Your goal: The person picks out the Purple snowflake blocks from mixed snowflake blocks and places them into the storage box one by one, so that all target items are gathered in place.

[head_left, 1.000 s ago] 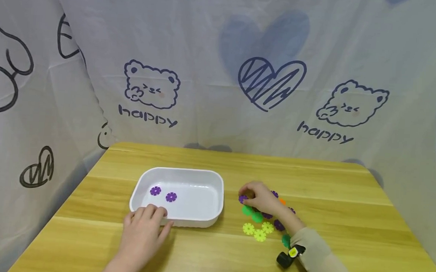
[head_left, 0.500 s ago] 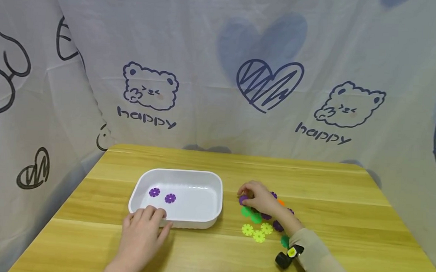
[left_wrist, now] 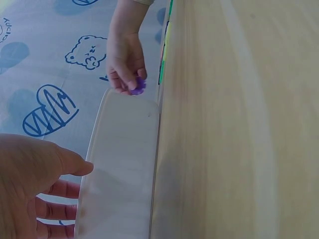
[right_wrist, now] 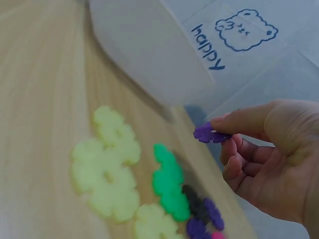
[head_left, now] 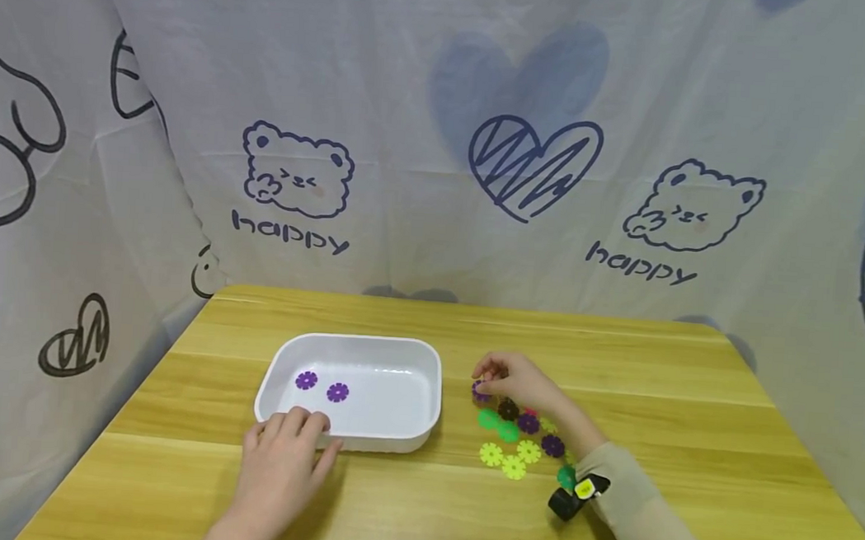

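A purple disc (right_wrist: 203,133) sits pinched between the thumb and fingers of a person's right hand (head_left: 520,388), at 3 o'clock from a white tray (head_left: 392,445). The left hand (head_left: 283,455) grips the tray's rim near 8 o'clock, fingers curled over it. Two purple pieces (head_left: 307,380) lie inside, toward 9 o'clock; green pieces (head_left: 508,431) and yellow pieces (head_left: 514,468) rest on the table (head_left: 418,513) at 5 o'clock from the held disc.

There are two hands (head_left: 283,457), one tray (head_left: 387,401) and at least fourteen discs (head_left: 552,446), five visibly purple
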Demonstrator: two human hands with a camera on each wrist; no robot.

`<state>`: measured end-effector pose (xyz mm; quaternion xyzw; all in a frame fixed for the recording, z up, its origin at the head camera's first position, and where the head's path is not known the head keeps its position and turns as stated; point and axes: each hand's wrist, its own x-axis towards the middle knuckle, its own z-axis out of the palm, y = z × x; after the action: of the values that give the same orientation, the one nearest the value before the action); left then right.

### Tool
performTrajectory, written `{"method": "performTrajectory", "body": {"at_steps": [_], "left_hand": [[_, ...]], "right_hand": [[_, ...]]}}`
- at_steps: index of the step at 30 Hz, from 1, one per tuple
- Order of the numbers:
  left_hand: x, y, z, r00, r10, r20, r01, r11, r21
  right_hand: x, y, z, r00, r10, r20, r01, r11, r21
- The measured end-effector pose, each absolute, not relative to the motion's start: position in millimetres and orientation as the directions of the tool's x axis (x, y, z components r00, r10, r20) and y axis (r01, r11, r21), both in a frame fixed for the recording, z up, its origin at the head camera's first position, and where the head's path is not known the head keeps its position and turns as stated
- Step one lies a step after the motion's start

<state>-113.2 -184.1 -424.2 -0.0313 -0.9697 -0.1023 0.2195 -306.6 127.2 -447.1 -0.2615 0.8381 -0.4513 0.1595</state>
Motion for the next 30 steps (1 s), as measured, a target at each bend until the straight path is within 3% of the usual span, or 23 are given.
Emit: {"method": "performTrajectory", "body": {"at_steps": [12, 30], "left_hand": [[-113, -185, -425, -0.901, 0.010, 0.433, 0.101, 0.977, 0.187], [-113, -185, -424, -0.897, 0.021, 0.441, 0.112, 0.977, 0.180]], "right_hand": [[-309, 102, -407, -0.843, -0.536, -0.050, -0.195, 0.390, -0.900], [-308, 29, -383, -0.794, -0.607, -0.045, -0.122, 0.231, -0.965]]}}
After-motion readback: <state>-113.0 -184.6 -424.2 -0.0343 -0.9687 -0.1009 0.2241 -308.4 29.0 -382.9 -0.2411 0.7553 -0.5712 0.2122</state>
